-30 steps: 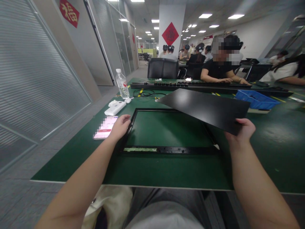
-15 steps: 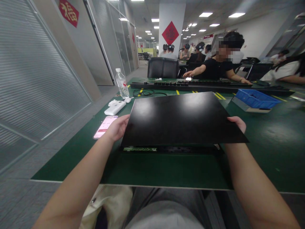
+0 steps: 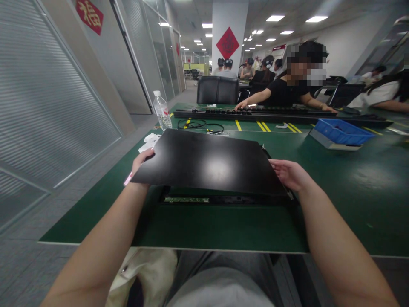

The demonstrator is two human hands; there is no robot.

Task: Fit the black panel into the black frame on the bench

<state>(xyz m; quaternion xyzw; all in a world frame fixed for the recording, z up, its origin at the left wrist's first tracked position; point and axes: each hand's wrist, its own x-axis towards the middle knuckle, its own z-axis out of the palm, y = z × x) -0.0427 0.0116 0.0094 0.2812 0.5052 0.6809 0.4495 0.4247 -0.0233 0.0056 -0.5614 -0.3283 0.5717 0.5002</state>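
Note:
A thin, glossy black screen panel (image 3: 204, 164) is held in the air between my two hands, its left side higher than its right. My left hand (image 3: 142, 161) is closed on the panel's left edge, thumb on top. At the right edge, my right hand (image 3: 289, 174) supports the panel with its fingers, partly hidden by it. Beneath lies a black frame (image 3: 236, 200) on the table, mostly covered by the panel. A green circuit board strip (image 3: 187, 200) shows along the frame's near side.
On the green table (image 3: 223, 228) stand a water bottle (image 3: 162, 111) and a blue bin (image 3: 343, 131). A white device (image 3: 150, 143) and a partly covered phone (image 3: 128, 179) lie at left. Behind are a black cable (image 3: 194, 124) and long black bars (image 3: 281, 116), which a person (image 3: 292, 91) touches.
The panel has moved left and tilted, its left side rising. My left hand moved left with it, while my right hand shifted left and turned. The person opposite moved a hand onto the bars.

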